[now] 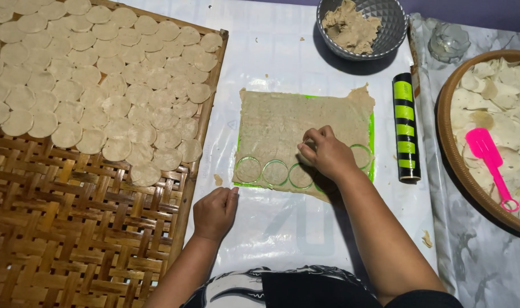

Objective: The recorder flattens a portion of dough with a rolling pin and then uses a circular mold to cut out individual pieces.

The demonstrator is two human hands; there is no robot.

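Right hand (327, 153) curled down on the rolled dough sheet (297, 128) mid-table, gripping something pale it mostly hides (can't ID), covering part of the cut circles row (275, 171); left hand (215, 210) loosely curled, empty, by the woven tray (71, 228).

The right hand (327, 153) covered part of the dough sheet (303, 132); whatever its fingers gripped could not be identified. The woven tray (71, 228), round basket (451, 159) and both forearms ran past the frame edges
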